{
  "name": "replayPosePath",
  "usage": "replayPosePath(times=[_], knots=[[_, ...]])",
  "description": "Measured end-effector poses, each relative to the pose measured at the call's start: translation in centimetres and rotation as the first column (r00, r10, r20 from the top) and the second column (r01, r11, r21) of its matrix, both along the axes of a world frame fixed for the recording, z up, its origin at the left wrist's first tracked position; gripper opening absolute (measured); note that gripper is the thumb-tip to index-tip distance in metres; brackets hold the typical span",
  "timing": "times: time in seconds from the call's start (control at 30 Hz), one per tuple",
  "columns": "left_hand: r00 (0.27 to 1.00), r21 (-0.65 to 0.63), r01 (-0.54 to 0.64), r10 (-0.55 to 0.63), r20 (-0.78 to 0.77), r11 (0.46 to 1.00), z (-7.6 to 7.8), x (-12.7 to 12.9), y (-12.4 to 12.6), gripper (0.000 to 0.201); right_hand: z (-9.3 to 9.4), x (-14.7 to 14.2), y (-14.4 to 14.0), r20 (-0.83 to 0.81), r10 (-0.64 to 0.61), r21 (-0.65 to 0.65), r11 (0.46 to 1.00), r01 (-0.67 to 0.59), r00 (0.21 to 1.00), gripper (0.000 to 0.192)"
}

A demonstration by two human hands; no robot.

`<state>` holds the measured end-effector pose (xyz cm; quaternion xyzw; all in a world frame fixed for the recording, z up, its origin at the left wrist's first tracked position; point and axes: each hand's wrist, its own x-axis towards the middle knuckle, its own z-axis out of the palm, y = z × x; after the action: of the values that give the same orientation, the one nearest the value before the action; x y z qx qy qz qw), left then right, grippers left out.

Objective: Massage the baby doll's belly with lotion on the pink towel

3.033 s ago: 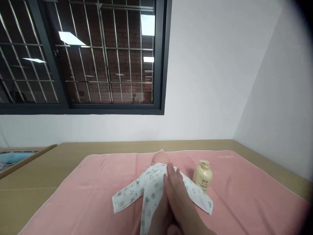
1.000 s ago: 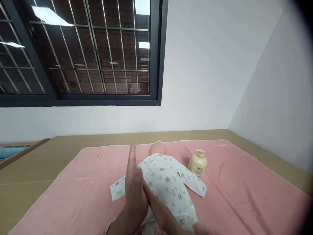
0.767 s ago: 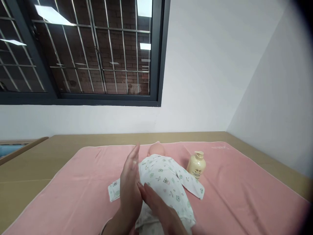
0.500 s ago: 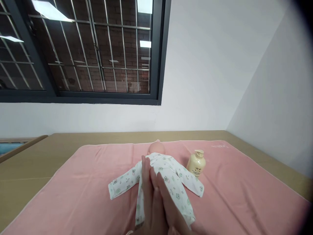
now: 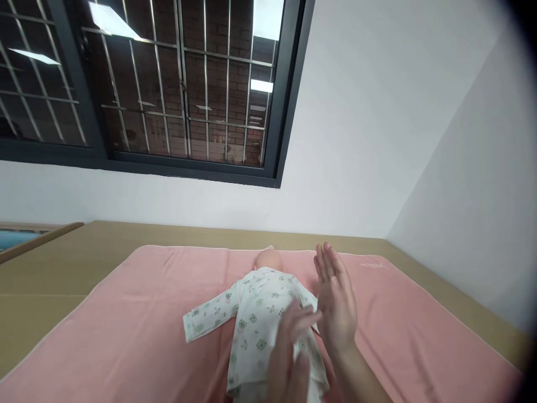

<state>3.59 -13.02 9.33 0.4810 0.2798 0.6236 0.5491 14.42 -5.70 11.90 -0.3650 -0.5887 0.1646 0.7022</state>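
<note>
A baby doll point(image 5: 264, 305) lies face down on a pink towel point(image 5: 126, 336) spread over a tan table point(image 5: 50, 268), its bald head point(image 5: 268, 258) pointing toward the far wall and its body dressed in a white printed romper point(image 5: 255, 324). One empty sleeve point(image 5: 207, 316) trails out flat to the left across the towel.

The left hand point(image 5: 289, 358) hovers low over the doll's lower back, blurred, with its fingers point(image 5: 300, 322) loosely spread and slightly bent above the romper cloth; whether they touch the fabric cannot be told. It grips nothing.

The right hand point(image 5: 335, 302) stands upright on its edge just to the right of the doll's torso, palm turned toward the doll, fingers point(image 5: 327, 263) straight and held close together, tips pointing toward the far wall. It holds nothing, and its fingertips reach about level with the doll's head. The doll's body lies between the two hands and mostly to the left of the right palm.

Behind the table, a dark-framed barred window point(image 5: 168, 95) is set in a white wall point(image 5: 369, 140).
</note>
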Motion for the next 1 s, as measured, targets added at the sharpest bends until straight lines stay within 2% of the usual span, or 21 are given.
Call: replayPosePath(times=[0.07, 0.13, 0.17, 0.23, 0.3, 0.37, 0.43, 0.47, 0.53, 0.63, 0.67, 0.73, 0.83, 0.9, 1.0], knots=[[0.973, 0.053, -0.197, 0.202, -0.110, 0.979, 1.0, -1.3, 2.2, 0.042, -1.6, -0.1, 1.5, 0.036, -0.006, -0.122, 0.992, 0.010, 0.999, 0.051], [0.936, 0.069, -0.290, 0.298, -0.188, 0.955, 1.2, -2.5, 5.4, 0.047, -3.8, -0.7, 2.5, 0.207, 0.062, -0.277, 0.961, -0.002, 0.976, 0.051], [0.915, 0.066, -0.340, 0.346, -0.209, 0.938, 0.8, -3.0, 7.2, 0.046, -4.8, -1.2, 2.8, 0.321, 0.115, -0.328, 0.945, -0.004, 0.940, 0.050], [0.875, 0.086, -0.361, 0.370, -0.312, 0.928, -1.1, -3.8, 10.9, 0.040, -6.5, -2.2, 3.3, 0.567, 0.190, -0.346, 0.938, 0.023, 0.801, 0.047], [0.805, 0.114, -0.382, 0.391, -0.446, 0.917, -4.0, -4.3, 14.0, 0.038, -7.4, -2.7, 3.8, 0.733, 0.207, -0.308, 0.950, 0.045, 0.648, 0.047], [0.722, 0.183, -0.387, 0.420, -0.549, 0.904, -6.8, -4.6, 16.0, 0.039, -7.8, -2.5, 4.7, 0.787, 0.202, -0.289, 0.955, 0.059, 0.583, 0.046], [0.666, 0.224, -0.386, 0.438, -0.603, 0.895, -8.7, -4.8, 16.9, 0.038, -8.0, -1.8, 5.7, 0.775, 0.189, -0.308, 0.946, 0.100, 0.603, 0.045], [0.648, 0.241, -0.386, 0.447, -0.617, 0.891, -9.1, -4.8, 17.0, 0.038, -8.2, -1.3, 6.2, 0.768, 0.169, -0.318, 0.938, 0.139, 0.618, 0.045], [0.628, 0.267, -0.389, 0.466, -0.624, 0.882, -9.3, -4.7, 16.8, 0.037, -9.0, -0.8, 6.6, 0.774, 0.089, -0.318, 0.911, 0.262, 0.627, 0.048], [0.617, 0.285, -0.408, 0.492, -0.615, 0.867, -8.8, -4.6, 16.4, 0.035, -10.4, -1.2, 5.7, 0.821, -0.037, -0.247, 0.876, 0.414, 0.569, 0.050], [0.617, 0.284, -0.415, 0.497, -0.610, 0.864, -8.7, -4.6, 16.3, 0.034, -10.8, -1.5, 5.2, 0.833, -0.055, -0.213, 0.886, 0.412, 0.550, 0.050], [0.618, 0.284, -0.424, 0.504, -0.604, 0.860, -8.8, -4.7, 16.3, 0.033, -11.0, -2.1, 4.3, 0.843, -0.043, -0.159, 0.932, 0.325, 0.536, 0.049], [0.621, 0.292, -0.418, 0.505, -0.599, 0.861, -9.3, -4.8, 16.6, 0.034, -10.3, -2.1, 4.6, 0.831, 0.060, -0.177, 0.971, 0.160, 0.553, 0.048], [0.618, 0.298, -0.413, 0.505, -0.603, 0.861, -9.6, -4.9, 16.8, 0.035, -9.6, -1.6, 5.8, 0.812, 0.132, -0.251, 0.958, 0.137, 0.568, 0.047], [0.595, 0.312, -0.415, 0.515, -0.617, 0.854, -9.9, -4.9, 17.0, 0.035, -9.3, -1.0, 7.2, 0.800, 0.123, -0.339, 0.900, 0.273, 0.587, 0.049]])
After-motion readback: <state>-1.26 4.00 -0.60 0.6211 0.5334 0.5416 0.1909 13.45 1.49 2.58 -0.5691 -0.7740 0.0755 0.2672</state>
